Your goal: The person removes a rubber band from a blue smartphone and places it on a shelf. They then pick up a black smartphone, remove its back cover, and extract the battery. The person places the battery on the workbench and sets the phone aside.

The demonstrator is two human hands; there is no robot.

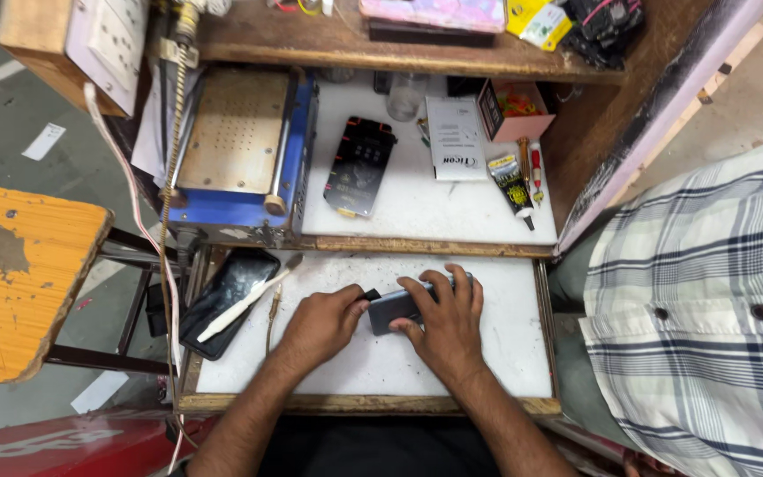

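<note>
Phone (396,309), dark grey and slab-shaped, lies flat near the middle of the white surface (505,353), on its lower pull-out level. Right hand (445,320) rests on top of it, fingers spread over the far end and thumb at the near edge, pressing it down. Left hand (321,323) is closed at the phone's left end, pinching a small black tool (370,294) against that edge; the tool's tip is too small to make out. Both hands are close together, meeting at the phone.

To the left on the same level lies a second black phone (227,300), face up, with a white brush (249,299) laid across it and a thin cable (270,320) just beside.

On the upper level stand a blue machine with a perforated metal plate (236,146), a black phone case (360,166), a white box (455,139), a tube of glue (512,185) and a small pink box (514,110).

An orange stool (15,274) stands at the left. A person in a checked shirt (708,309) stands at the right.
</note>
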